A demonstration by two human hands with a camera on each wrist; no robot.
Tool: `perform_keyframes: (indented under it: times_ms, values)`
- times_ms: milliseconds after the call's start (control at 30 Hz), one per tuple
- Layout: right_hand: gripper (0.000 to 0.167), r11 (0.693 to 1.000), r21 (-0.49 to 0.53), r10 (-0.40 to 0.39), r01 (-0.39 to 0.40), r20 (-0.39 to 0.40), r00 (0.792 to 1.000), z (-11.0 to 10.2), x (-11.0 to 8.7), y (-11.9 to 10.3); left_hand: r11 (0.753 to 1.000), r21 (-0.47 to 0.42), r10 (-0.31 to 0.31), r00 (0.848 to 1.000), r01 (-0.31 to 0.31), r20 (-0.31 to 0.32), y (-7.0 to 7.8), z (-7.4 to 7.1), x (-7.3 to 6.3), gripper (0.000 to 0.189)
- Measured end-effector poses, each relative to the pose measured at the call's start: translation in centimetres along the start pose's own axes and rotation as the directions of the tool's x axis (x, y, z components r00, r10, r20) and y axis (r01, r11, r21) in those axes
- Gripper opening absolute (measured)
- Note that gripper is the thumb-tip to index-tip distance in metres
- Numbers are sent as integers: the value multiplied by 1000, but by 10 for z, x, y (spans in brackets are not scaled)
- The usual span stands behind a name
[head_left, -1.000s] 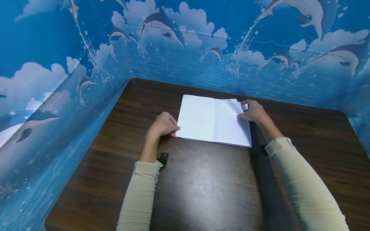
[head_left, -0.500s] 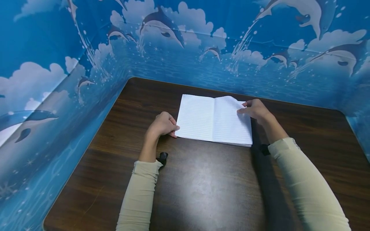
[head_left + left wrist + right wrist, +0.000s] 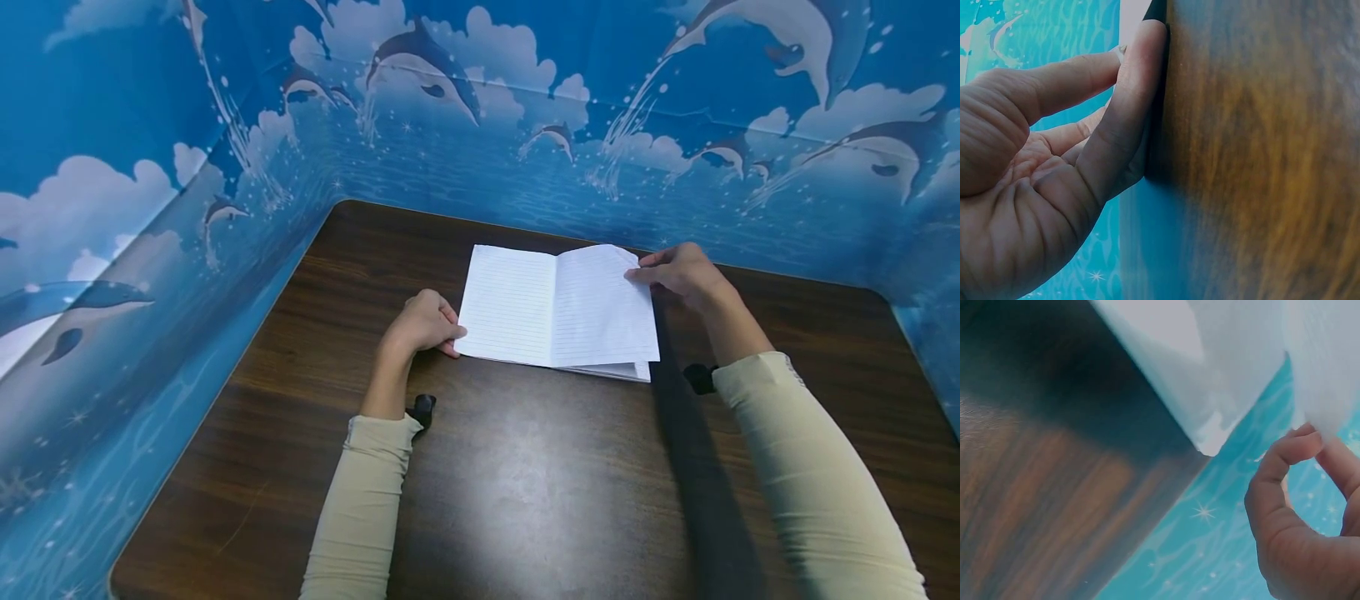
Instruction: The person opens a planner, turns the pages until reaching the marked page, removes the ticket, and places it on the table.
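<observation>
An open notebook (image 3: pixel 510 304) with white ruled pages lies on the dark wooden table. My left hand (image 3: pixel 422 323) pinches its lower left corner; in the left wrist view thumb and fingers of that hand (image 3: pixel 1047 162) meet at the edge. At the upper right, my right hand (image 3: pixel 684 275) holds a page (image 3: pixel 603 308) between thumb and fingers. That page is raised, and the sheets below show at the bottom right. In the right wrist view the lifted page (image 3: pixel 1322 369) hangs from the fingertips, apart from the notebook's lower corner (image 3: pixel 1207 440).
The wooden table (image 3: pixel 525 483) has rounded corners and extends toward me. A blue dolphin-print cloth (image 3: pixel 480 167) hangs behind it and along the sides. Black wrist straps (image 3: pixel 422 411) show by both sleeves.
My right hand has moved right and slightly up, lifting the page further from the stack, so the sheets beneath now show. My left hand stays at the notebook's left corner.
</observation>
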State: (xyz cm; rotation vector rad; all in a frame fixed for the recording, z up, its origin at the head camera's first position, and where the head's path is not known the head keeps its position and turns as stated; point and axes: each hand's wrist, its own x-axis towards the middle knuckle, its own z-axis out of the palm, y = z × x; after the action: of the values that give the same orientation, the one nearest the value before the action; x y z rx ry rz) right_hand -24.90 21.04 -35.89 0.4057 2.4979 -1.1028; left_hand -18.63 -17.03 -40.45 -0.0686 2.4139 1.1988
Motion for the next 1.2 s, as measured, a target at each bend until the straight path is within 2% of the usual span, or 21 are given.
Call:
perform_keyframes:
  times_ms: [133, 267, 367, 500, 700, 833, 967, 1067, 1200]
  values:
    - [45, 999, 47, -12, 14, -34, 999, -2, -3, -8, 1000, 15, 14, 1000, -14, -1, -1, -1, 2, 14]
    - [48, 999, 23, -30, 32, -72, 997, -2, -7, -21, 1000, 17, 14, 1000, -14, 4, -1, -2, 3, 14]
    - [51, 999, 8, -46, 47, -99, 994, 0, -11, -33, 1000, 19, 6, 1000, -7, 9, -1, -3, 4, 14]
    - [43, 994, 67, -79, 88, -121, 990, 10, -15, -56, 999, 41, 8, 1000, -9, 12, -1, -3, 4, 13]
    - [24, 969, 121, -201, 216, -127, 971, 36, -22, -98, 998, 62, 6, 1000, -7, 17, -1, -6, 3, 12]
    - [21, 947, 125, -284, 295, -97, 954, 58, -23, -119, 998, 70, 6, 1000, -8, 27, -1, -7, 2, 12]
    - [21, 925, 78, -367, 372, -73, 927, 84, -18, -134, 997, 72, 11, 999, -14, 34, -1, -7, 2, 13]
    - [19, 916, 47, -396, 399, -63, 916, 103, -12, -140, 997, 71, 22, 999, -25, 39, -1, -5, 3, 13]
    - [20, 922, 35, -384, 386, -62, 921, 127, -5, -143, 997, 73, 32, 999, -35, 42, -1, -2, 5, 14]
